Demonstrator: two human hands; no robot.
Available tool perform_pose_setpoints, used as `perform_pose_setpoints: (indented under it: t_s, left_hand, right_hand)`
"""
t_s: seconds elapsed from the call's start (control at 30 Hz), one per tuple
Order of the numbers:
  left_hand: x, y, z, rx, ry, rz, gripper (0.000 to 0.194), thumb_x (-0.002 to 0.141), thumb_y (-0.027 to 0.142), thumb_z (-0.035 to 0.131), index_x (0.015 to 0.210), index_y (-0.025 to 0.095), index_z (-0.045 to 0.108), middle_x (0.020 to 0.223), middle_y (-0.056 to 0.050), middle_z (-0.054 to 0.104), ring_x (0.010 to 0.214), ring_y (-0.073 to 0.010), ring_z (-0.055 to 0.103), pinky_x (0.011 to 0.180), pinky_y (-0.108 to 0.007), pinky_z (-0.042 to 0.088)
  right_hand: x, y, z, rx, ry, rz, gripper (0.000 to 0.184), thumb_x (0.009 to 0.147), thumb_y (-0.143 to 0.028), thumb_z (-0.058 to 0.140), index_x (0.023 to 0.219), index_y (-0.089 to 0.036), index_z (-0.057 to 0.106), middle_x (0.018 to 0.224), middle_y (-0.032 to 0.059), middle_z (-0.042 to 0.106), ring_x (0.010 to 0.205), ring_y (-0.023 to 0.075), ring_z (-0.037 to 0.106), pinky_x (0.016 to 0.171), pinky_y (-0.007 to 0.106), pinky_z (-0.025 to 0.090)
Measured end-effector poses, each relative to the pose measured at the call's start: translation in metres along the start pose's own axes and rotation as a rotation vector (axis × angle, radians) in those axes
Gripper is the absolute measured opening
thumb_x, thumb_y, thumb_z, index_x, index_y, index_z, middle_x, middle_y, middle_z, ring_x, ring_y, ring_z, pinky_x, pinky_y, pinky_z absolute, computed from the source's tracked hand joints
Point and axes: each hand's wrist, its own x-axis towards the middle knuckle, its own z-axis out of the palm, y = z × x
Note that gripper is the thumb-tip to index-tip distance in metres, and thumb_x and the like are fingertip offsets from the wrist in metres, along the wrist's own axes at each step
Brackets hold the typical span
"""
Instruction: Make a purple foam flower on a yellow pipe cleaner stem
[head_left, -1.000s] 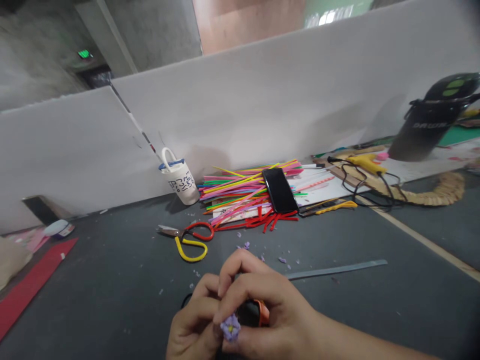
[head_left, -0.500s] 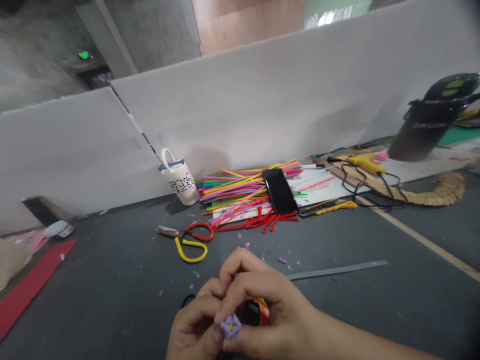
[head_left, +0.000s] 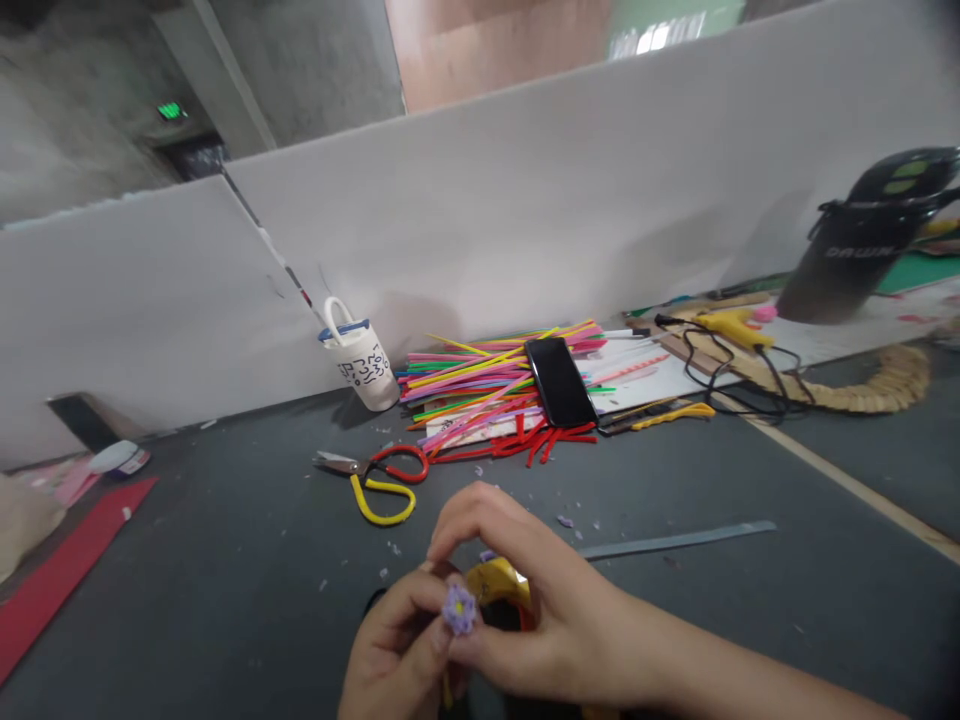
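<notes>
A small purple flower with a yellow centre sits between my hands near the bottom middle. My left hand is closed around it, thumb and fingers pinching from the left. From the right, the thumb of my right hand presses against the flower, while its forefinger arches over the top. Behind the fingers lies a yellow and orange object, partly hidden, whose kind I cannot make out. Red and yellow handled scissors rest open on the dark table beyond my hands.
Colourful pipe cleaners lie under a black phone. A white cup stands left of them. A yellow glue gun with its cord and a black bucket-like container are at right. A grey strip lies nearer.
The flower has moved slightly up and away. My right fingers have lifted and shifted, showing more of the yellow and orange object behind them. My left hand has moved a little right.
</notes>
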Motion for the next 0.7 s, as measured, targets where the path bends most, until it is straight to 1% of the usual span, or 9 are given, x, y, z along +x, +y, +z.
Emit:
perform_pose_setpoints:
  t_s: [0.1,0.13,0.17,0.27,0.33,0.4,0.5,0.6,0.7]
  left_hand:
    - [0.003,0.0,0.0,-0.017,0.074,0.06,0.021,0.059,0.033,0.082,0.059,0.017,0.069,0.062,0.001,0.056,0.054,-0.0076,0.049,0.05,-0.016,0.04]
    - [0.004,0.0,0.0,-0.017,0.087,0.084,0.02,0.06,0.032,0.082,0.061,0.017,0.068,0.063,0.001,0.057,0.054,-0.0073,0.049,0.051,-0.016,0.041]
    - [0.006,0.0,-0.001,-0.014,0.091,0.107,0.019,0.06,0.031,0.082,0.062,0.018,0.068,0.064,0.002,0.058,0.053,-0.007,0.049,0.051,-0.016,0.041]
    - [0.009,-0.002,-0.005,0.014,0.08,0.187,0.017,0.062,0.029,0.081,0.063,0.018,0.068,0.066,0.001,0.058,0.055,-0.008,0.051,0.052,-0.016,0.042]
    - [0.011,-0.003,-0.009,0.054,0.078,0.254,0.016,0.063,0.028,0.08,0.064,0.019,0.068,0.067,0.001,0.058,0.059,-0.0096,0.052,0.056,-0.017,0.043]
    - [0.012,-0.003,-0.011,0.131,0.077,0.328,0.013,0.066,0.028,0.078,0.064,0.019,0.068,0.069,0.0,0.059,0.063,-0.0114,0.053,0.059,-0.019,0.044]
    - [0.015,-0.001,-0.015,0.296,0.09,0.428,0.011,0.069,0.026,0.075,0.063,0.02,0.069,0.071,-0.002,0.061,0.068,-0.0144,0.055,0.063,-0.022,0.044]
    - [0.016,-0.001,-0.019,0.469,0.088,0.528,0.007,0.071,0.022,0.072,0.065,0.021,0.071,0.073,-0.003,0.062,0.071,-0.0167,0.057,0.065,-0.024,0.045]
    - [0.016,-0.004,-0.021,0.601,0.055,0.591,0.007,0.073,0.018,0.069,0.069,0.023,0.073,0.076,-0.003,0.063,0.074,-0.0178,0.059,0.068,-0.024,0.045]
  right_hand:
    - [0.0,0.001,-0.003,-0.083,-0.028,0.033,0.056,0.066,-0.007,0.067,0.118,-0.018,0.048,0.114,0.0069,0.054,0.107,0.0189,0.05,0.093,0.035,0.041]
    - [0.001,0.001,-0.004,-0.092,-0.039,0.046,0.061,0.064,-0.006,0.067,0.121,-0.018,0.047,0.116,0.0076,0.053,0.108,0.0191,0.05,0.094,0.035,0.041]
    - [0.002,0.001,-0.005,-0.088,-0.035,0.051,0.058,0.064,-0.004,0.066,0.119,-0.017,0.049,0.114,0.0073,0.055,0.106,0.0186,0.051,0.092,0.034,0.042]
    - [0.006,0.003,-0.01,-0.053,0.069,0.072,0.023,0.071,-0.001,0.058,0.088,-0.017,0.062,0.089,0.0022,0.06,0.086,0.0143,0.057,0.078,0.027,0.047]
    - [0.009,0.003,-0.013,-0.039,0.098,0.112,0.015,0.078,-0.004,0.056,0.075,-0.017,0.064,0.078,0.0005,0.06,0.077,0.0127,0.058,0.072,0.025,0.046]
    - [0.01,0.002,-0.016,-0.036,0.04,0.161,0.014,0.083,-0.011,0.054,0.077,-0.017,0.066,0.077,0.0012,0.063,0.075,0.0129,0.059,0.071,0.025,0.045]
    - [0.01,0.002,-0.017,-0.062,-0.033,0.236,0.021,0.089,-0.021,0.046,0.075,-0.017,0.062,0.069,-0.0002,0.06,0.066,0.0124,0.056,0.063,0.023,0.043]
    - [0.008,0.006,-0.014,-0.11,-0.032,0.295,0.028,0.09,-0.027,0.042,0.066,-0.018,0.054,0.058,-0.0038,0.05,0.055,0.0107,0.047,0.054,0.021,0.036]
    - [0.008,0.015,-0.011,-0.133,0.021,0.336,0.041,0.089,-0.037,0.043,0.052,-0.019,0.036,0.051,-0.0062,0.034,0.049,0.0092,0.036,0.05,0.022,0.029]
